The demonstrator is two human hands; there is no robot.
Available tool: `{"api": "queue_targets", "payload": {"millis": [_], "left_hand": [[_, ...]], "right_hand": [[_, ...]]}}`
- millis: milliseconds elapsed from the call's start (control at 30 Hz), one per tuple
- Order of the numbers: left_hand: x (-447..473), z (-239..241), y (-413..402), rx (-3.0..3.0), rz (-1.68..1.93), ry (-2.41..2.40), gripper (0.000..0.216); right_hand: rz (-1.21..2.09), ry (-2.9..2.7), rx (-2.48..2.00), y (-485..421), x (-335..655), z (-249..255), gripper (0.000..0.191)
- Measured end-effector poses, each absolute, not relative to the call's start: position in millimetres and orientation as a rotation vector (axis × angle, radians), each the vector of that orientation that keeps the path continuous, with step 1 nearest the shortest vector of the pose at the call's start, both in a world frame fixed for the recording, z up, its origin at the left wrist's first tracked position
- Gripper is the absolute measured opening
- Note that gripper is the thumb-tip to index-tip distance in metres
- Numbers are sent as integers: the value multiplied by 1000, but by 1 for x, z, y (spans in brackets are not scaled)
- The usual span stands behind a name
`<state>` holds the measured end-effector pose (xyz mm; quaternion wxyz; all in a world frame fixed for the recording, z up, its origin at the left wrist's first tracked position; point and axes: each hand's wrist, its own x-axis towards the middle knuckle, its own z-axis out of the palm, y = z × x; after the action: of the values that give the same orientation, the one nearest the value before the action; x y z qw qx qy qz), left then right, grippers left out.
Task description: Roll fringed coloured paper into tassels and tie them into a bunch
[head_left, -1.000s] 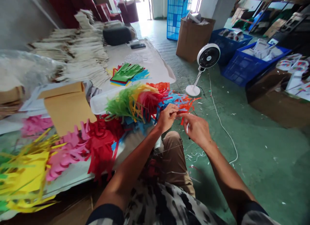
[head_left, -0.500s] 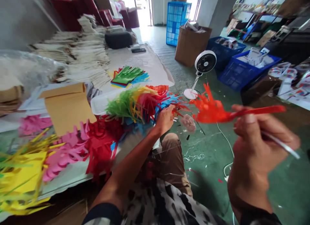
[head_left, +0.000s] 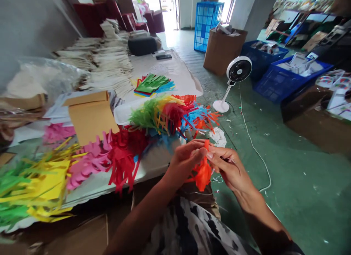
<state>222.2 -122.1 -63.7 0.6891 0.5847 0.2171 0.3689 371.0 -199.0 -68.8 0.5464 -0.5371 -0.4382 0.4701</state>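
Above my lap, my left hand (head_left: 185, 161) and my right hand (head_left: 226, 163) meet with their fingers closed on one orange paper tassel (head_left: 203, 174). Its narrow band stands up between the thumbs and its fringe hangs below. A thin dark thread or wire curves beside my right fingers; whatever else lies in that palm is hidden. Close beyond my left hand lies a heap of fringed paper tassels (head_left: 175, 114) in green, yellow, red, blue and orange. Red fringed paper (head_left: 123, 152), pink fringed paper (head_left: 90, 160) and yellow fringed paper (head_left: 55, 178) are spread along the table's near edge to the left.
Stacked flat fringed sheets (head_left: 152, 85), a brown envelope (head_left: 91, 116) and white piles (head_left: 109, 61) occupy the table (head_left: 186, 77). On the floor at right stand a fan (head_left: 239, 70), a cardboard box (head_left: 225, 52) and blue crates (head_left: 276, 81). A white cord (head_left: 253, 147) crosses the floor.
My right hand has come in from the far right with the orange tassel. My left hand has left the tassel heap and drawn back to grip the same tassel.
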Motion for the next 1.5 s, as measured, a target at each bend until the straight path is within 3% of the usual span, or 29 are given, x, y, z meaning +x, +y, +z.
{"api": "queue_targets", "payload": {"millis": [167, 333, 500, 900, 1200, 1500], "left_hand": [[210, -75, -122, 1276, 935, 579, 13], [205, -70, -126, 1461, 915, 717, 7], [201, -71, -128, 1427, 884, 704, 1], [194, -68, -126, 1061, 756, 674, 16], [194, -79, -124, 1595, 964, 881, 14], [182, -76, -119, 1690, 936, 945, 10]], "right_hand": [[760, -1114, -1486, -208, 362, -65, 26], [522, -1214, -1522, -211, 354, -57, 21], [566, -1204, -1520, -206, 354, -59, 20], [685, -1196, -1532, -197, 356, -60, 25], [534, -1308, -1563, -190, 349, -66, 16], [453, -1455, -1476, -181, 340, -68, 8]]}}
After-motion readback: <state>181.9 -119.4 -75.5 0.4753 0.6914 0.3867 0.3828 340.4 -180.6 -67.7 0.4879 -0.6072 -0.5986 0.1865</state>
